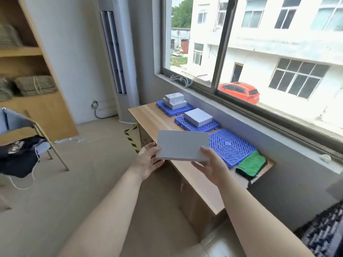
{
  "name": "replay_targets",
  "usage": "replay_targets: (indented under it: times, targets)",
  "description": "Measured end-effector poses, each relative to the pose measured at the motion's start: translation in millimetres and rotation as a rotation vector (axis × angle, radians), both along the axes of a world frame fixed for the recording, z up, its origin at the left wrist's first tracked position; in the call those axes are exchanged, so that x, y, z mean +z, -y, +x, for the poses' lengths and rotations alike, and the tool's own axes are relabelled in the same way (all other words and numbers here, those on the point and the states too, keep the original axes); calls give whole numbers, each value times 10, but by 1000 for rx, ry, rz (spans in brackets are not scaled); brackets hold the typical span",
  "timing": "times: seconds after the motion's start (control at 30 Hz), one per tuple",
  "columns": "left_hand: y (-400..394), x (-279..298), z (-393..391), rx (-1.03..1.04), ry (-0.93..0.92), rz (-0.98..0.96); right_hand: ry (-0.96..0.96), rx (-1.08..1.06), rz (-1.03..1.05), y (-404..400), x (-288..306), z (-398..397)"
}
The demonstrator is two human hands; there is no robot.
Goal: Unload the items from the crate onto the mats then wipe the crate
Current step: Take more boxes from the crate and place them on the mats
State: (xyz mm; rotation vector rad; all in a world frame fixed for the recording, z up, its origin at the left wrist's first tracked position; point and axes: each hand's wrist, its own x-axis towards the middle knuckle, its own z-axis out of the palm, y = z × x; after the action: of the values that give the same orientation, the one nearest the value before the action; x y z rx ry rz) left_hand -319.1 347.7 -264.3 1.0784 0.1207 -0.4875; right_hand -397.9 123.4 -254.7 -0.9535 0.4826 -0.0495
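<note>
Flat white box (182, 145): held in the air between both hands, in front of the wooden table (148, 113) and tilted so that its broad face is toward the camera. The left hand (148, 160) supports the box's lower left corner, fingers extended beneath and behind it, thumb along the left edge. The right hand (211, 166) grips the lower right corner, thumb pressed on the front face and fingers curled behind (the fingers themselves are hidden by the box).

Just beyond the right hand, touching nothing, lies the nearest blue mat (230, 147); its grid surface carries no item. A folded green cloth (251, 166) lies to the right of the right hand, against the near edge of that mat. Farther ahead of both hands, the middle blue mat (187, 125) carries one white box (198, 117). Beyond it, the far blue mat (172, 109) carries a stack of small white boxes (174, 100).

All three mats lie in a row along the table's window side. Well to the left of the left hand stands a chair (35, 138) with dark clothing draped over it.
</note>
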Motion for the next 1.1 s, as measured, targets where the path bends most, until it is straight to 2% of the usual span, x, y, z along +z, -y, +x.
replay_targets:
  times: [0.1, 0.17, 0.27, 0.43, 0.6, 0.73, 0.9, 1.1]
  targets:
    - [-304, 90, 373, -206, 67, 182, 60, -92, -75, -191, 239, 563]
    - [-382, 60, 579, -302, 91, 216, 116, -144, 12, -353, 332, 900]
    - [-381, -18, 891, -242, 41, 127, 150, -83, 44, -611, 319, 1333]
    - [-241, -211, 1502, -162, -1, 35, 179, 252, -118, -910, -33, 1857]
    - [-148, -276, 2225, -153, -40, 73, 139, 312, -146, -719, -201, 2685]
    - [-101, -170, 3043, -34, -67, 34, 90, 407, -141, -420, -193, 3504]
    - [-38, 25, 4023, 47, -35, 149, 117, 517, -122, -228, -139, 4478]
    - [-50, -43, 4920, 45, -57, 153, 60, 477, -131, -312, -172, 5341]
